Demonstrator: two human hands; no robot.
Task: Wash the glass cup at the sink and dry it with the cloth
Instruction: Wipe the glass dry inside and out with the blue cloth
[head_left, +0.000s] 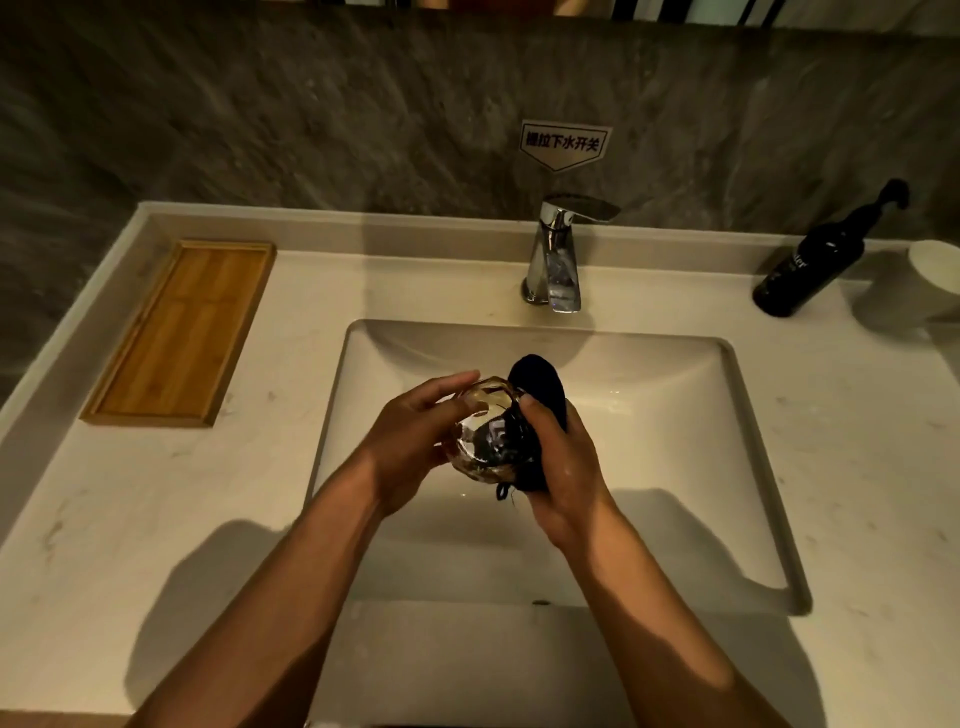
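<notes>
Over the white sink basin I hold a clear glass cup lying on its side. My left hand wraps around it from the left, fingers over its top. Pressed against the cup's right side is a dark cloth, gripped by my right hand. Part of the cloth sticks up above that hand and a frayed end hangs below the cup. The chrome faucet stands behind the basin; no water runs from it.
A wooden tray lies on the pale counter at the left. A black pump bottle and a white cup stand at the back right. A label is stuck on the stone wall above the faucet.
</notes>
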